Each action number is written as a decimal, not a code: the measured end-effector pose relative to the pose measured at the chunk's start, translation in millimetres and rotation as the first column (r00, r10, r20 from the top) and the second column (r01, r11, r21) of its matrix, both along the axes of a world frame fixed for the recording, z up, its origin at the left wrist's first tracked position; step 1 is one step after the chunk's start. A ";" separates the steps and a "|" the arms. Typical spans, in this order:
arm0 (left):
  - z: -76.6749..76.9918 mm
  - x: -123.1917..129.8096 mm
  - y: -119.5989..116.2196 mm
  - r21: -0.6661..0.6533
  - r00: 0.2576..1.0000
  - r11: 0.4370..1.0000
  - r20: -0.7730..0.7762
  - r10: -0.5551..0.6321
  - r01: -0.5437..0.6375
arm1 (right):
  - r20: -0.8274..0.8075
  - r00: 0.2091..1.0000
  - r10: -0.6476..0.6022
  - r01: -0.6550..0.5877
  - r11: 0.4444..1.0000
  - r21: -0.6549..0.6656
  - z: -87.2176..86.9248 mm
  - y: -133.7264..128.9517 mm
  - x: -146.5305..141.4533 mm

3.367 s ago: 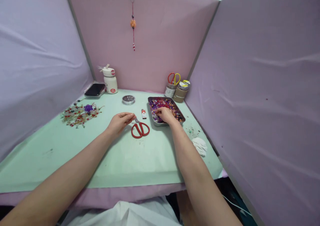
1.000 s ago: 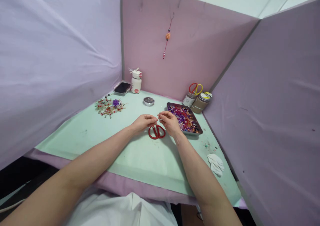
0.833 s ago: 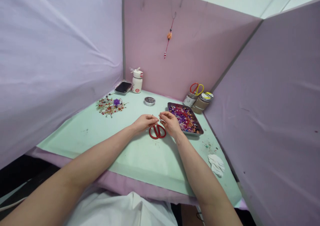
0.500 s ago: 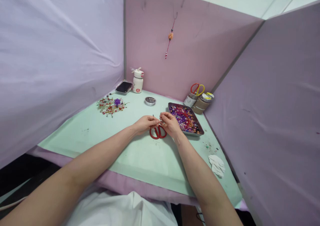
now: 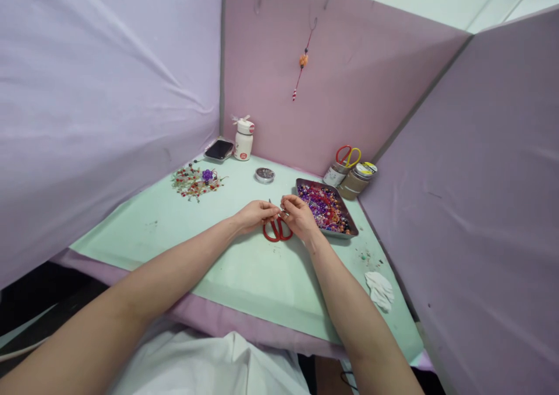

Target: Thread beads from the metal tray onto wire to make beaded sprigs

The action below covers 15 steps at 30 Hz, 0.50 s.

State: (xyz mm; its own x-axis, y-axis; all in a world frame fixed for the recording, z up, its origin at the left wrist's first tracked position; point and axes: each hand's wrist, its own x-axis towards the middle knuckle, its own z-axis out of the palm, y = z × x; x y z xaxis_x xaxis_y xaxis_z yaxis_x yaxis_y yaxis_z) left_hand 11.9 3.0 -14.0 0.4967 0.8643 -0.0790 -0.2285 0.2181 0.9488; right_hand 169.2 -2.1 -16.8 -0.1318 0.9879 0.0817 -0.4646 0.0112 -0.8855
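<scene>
My left hand [image 5: 257, 214] and my right hand [image 5: 297, 215] meet at the fingertips over the middle of the table. Both are closed in a pinch, and whatever lies between the fingers is too small to make out. Red-handled scissors [image 5: 271, 233] lie on the table just below the hands, their blades partly covered by them. Right beside my right hand stands a dark tray [image 5: 353, 227] full of purple, red and orange beads [image 5: 321, 205]. To the left lies a pile of small beaded strands [image 5: 192, 184] with a purple bead cluster [image 5: 207, 175].
A small round tin [image 5: 264, 175] sits beyond the hands. Along the back are a phone [image 5: 219, 150], a white bottle [image 5: 243, 141], a can [image 5: 334, 175] holding scissors and a lidded jar [image 5: 356, 182]. White gloves [image 5: 379, 291] lie at right. A beaded string [image 5: 303, 61] hangs on the back wall.
The whole view has shifted slightly. Both hands keep their fingertip pinch over the scissors, with hardly any movement relative to the table.
</scene>
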 end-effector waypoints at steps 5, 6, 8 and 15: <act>1.3 -0.3 -0.6 -0.024 1.000 1.000 0.008 0.007 -0.007 | 0.002 1.000 0.000 0.000 1.000 -0.004 0.9 -1.0 -0.4; 1.6 -0.2 -0.8 -0.022 1.000 1.000 0.010 0.007 -0.007 | 0.005 1.000 -0.002 0.002 1.000 -0.005 1.2 -1.3 -0.4; 2.2 -0.1 -1.2 -0.019 1.000 1.000 0.015 0.009 -0.009 | 0.005 1.000 -0.001 0.001 1.000 -0.005 1.8 -1.7 -0.4; 0.7 0.2 -0.8 -0.018 1.000 1.000 0.006 0.020 -0.020 | -0.001 1.000 0.000 0.000 1.000 -0.002 2.0 -1.7 -0.1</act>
